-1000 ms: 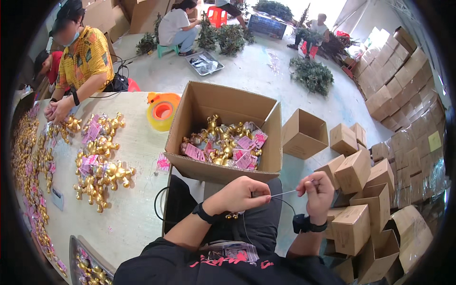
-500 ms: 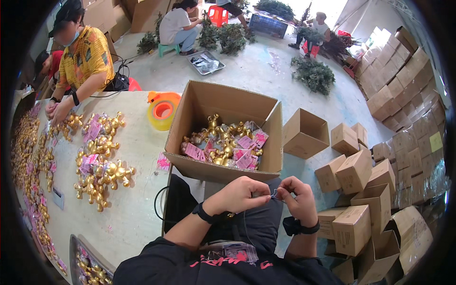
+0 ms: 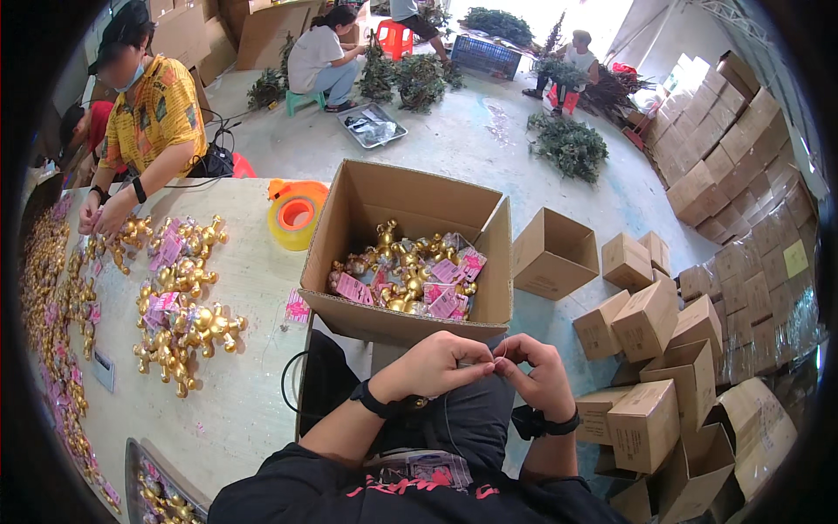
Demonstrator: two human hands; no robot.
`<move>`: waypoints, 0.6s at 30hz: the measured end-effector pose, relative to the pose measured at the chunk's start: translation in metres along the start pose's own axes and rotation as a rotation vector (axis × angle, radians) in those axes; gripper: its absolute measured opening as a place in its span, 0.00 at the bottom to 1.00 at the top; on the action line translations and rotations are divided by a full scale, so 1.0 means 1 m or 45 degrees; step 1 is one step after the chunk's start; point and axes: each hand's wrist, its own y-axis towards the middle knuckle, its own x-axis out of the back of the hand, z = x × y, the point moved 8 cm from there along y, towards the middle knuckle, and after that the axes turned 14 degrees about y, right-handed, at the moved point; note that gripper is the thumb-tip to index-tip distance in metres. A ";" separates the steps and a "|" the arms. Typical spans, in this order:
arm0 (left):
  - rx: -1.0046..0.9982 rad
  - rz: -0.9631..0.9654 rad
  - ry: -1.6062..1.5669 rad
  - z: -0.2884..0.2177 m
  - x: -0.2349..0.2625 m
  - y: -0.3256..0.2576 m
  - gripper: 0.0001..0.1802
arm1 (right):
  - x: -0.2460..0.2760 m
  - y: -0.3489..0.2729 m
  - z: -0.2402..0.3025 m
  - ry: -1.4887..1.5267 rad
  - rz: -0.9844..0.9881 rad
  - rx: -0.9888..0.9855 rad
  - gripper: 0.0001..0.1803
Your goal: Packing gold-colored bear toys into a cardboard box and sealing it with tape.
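Observation:
My left hand (image 3: 443,361) and my right hand (image 3: 536,370) meet over my lap, fingertips pinched together on a thin pale string (image 3: 502,349). Only a small bend of the string shows between the fingers. Below my left wrist, a bit of gold peeks out; its shape is mostly hidden. Just beyond my hands stands an open cardboard box (image 3: 393,316), holding several shiny gold bear-like figures (image 3: 408,281) with pink tags (image 3: 353,289).
On the table (image 3: 244,279) at left lie piles of gold figures (image 3: 188,336) and an orange tape dispenser (image 3: 297,214). Across it, a co-worker in a yellow shirt (image 3: 161,109) handles figures. Cardboard boxes (image 3: 644,424) crowd the right floor. People work among green artificial branches (image 3: 567,148) behind.
My hands have drawn closer, fingertips now nearly touching, with the string still pinched between them. The view has shifted slightly. The co-worker's hands remain over the figures.

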 end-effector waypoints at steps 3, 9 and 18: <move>0.008 0.008 -0.012 -0.002 0.000 0.001 0.10 | 0.000 -0.001 0.002 -0.008 0.004 -0.015 0.07; 0.042 -0.003 -0.031 -0.002 0.002 0.000 0.09 | -0.002 0.001 0.002 0.016 0.029 -0.040 0.07; 0.017 -0.003 -0.026 -0.003 0.001 0.001 0.09 | -0.003 0.001 0.009 -0.009 0.035 -0.032 0.07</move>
